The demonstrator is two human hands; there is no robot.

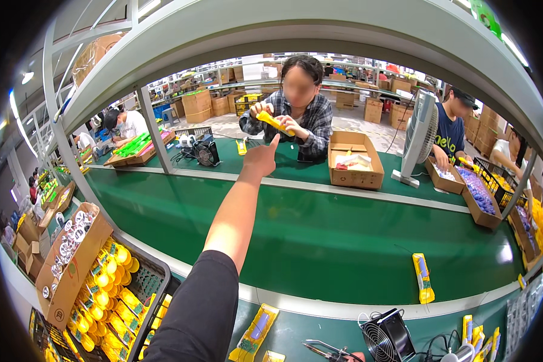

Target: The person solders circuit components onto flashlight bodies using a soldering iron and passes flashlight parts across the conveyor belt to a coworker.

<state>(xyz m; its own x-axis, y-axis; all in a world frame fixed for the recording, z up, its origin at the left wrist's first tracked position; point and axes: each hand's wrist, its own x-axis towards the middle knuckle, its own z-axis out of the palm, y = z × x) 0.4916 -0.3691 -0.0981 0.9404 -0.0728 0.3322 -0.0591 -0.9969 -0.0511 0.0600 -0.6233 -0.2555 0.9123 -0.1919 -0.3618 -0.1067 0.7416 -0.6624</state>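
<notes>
My left arm reaches far across the green conveyor belt. At its end my left hand points with the index finger out and holds nothing. Just beyond the fingertip, a co-worker opposite holds up a yellow plastic casing in both hands. Only a little of my right hand shows at the lower edge, closed on what looks like a soldering iron. A yellow casing with a pale purple insert lies on the near bench, left of the iron. Another such casing lies on the belt.
At lower left, a black crate holds many yellow parts, with a carton of round white pieces on it. A small black fan stands at the near edge. Across the belt are an open carton and a white fan.
</notes>
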